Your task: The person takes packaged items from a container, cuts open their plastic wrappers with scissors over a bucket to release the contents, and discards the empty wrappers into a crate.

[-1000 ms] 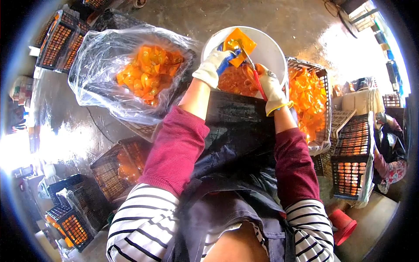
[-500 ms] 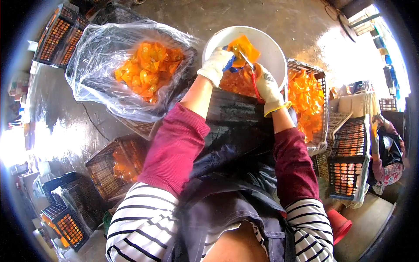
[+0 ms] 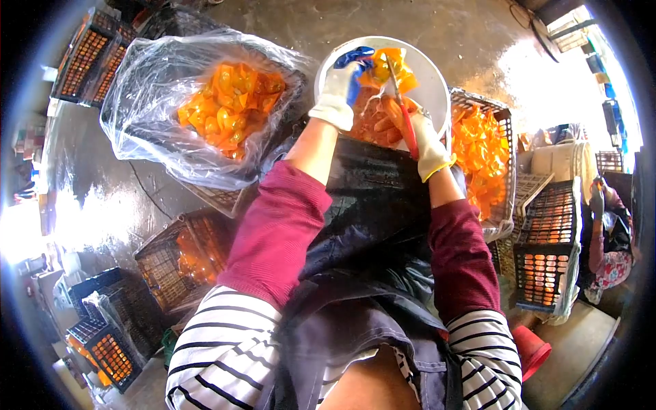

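Note:
Over the white bucket (image 3: 433,75), my left hand (image 3: 344,85), in a white and blue glove, pinches the left edge of an orange piece (image 3: 391,68). My right hand (image 3: 418,132), gloved with orange fingers, is closed around red-handled scissors (image 3: 408,123). Their metal blades point up and lie across the orange piece. Reddish-orange pieces fill the bottom of the bucket. To the right, a crate (image 3: 509,143) holds many orange pieces. On the left, a clear plastic bag (image 3: 143,102) holds a heap of orange pieces (image 3: 232,106).
A black crate (image 3: 543,273) stands at the right, with another person (image 3: 610,239) behind it. Lower left are a tilted crate (image 3: 160,273) and a smaller black crate (image 3: 113,355). A red container (image 3: 531,352) sits at the lower right. More crates (image 3: 92,58) stand upper left.
My left hand has turned and its blue fingertips have moved up. The orange piece has shifted right and looks more folded. The scissors stand more upright in my right hand.

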Tool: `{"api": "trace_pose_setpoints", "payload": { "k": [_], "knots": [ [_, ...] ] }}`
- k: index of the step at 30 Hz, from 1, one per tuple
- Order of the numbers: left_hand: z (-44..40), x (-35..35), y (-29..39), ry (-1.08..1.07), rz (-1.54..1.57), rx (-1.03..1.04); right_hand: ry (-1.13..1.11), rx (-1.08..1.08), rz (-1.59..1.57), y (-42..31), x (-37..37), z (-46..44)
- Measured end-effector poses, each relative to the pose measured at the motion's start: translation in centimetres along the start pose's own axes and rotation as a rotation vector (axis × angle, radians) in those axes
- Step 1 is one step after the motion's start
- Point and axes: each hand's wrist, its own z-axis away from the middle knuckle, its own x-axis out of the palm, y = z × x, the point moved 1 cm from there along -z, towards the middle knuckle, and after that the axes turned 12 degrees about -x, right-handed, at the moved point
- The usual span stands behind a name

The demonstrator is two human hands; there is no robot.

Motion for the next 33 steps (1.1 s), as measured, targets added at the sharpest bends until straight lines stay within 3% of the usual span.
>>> {"api": "trace_pose_setpoints", "payload": {
  "k": [1,2,4,7,14,16,19,22,23,30,32,33],
  "knots": [
    [3.8,3.2,3.8,0.04,0.439,-0.317,0.035,-0.071,-0.176,1.4,-0.1,-0.4],
    [4.4,4.5,4.8,0.028,0.398,-0.289,0.069,-0.142,-0.351,2.2,-0.2,-0.6],
    [3.4,4.1,3.1,0.007,0.022,-0.147,0.113,-0.112,-0.199,1.4,0.5,-0.5],
    [3.1,4.7,1.9,0.124,0.137,-0.25,0.077,-0.103,-0.006,2.5,0.3,-1.3],
    [3.1,5.2,3.8,0.275,-0.397,-0.235,0.036,0.016,-0.007,-0.8,-0.6,-0.5],
    [2.2,5.2,3.1,0.325,-0.461,-0.08,-0.005,0.111,-0.071,-1.6,-1.0,-0.3],
    [1.9,5.5,2.5,0.384,-0.623,0.178,-0.005,0.087,-0.105,-2.0,-1.3,0.0],
    [0.7,5.1,1.2,0.403,-0.831,0.245,0.087,-0.16,0.096,0.0,-1.3,-0.5],
    [1.4,5.9,2.5,0.349,-0.827,0.156,0.123,-0.207,0.124,0.9,-1.3,-0.9],
    [3.2,4.5,4.2,0.279,-1.049,0.352,0.359,-0.392,0.616,-1.4,-0.7,0.6],
    [3.9,3.2,5.4,0.201,-0.623,0.294,0.338,-0.368,0.29,-3.4,0.0,2.3],
    [4.6,2.0,6.0,0.309,-0.63,0.143,0.354,-0.353,0.258,-1.8,-0.4,1.5]
  ]
}}
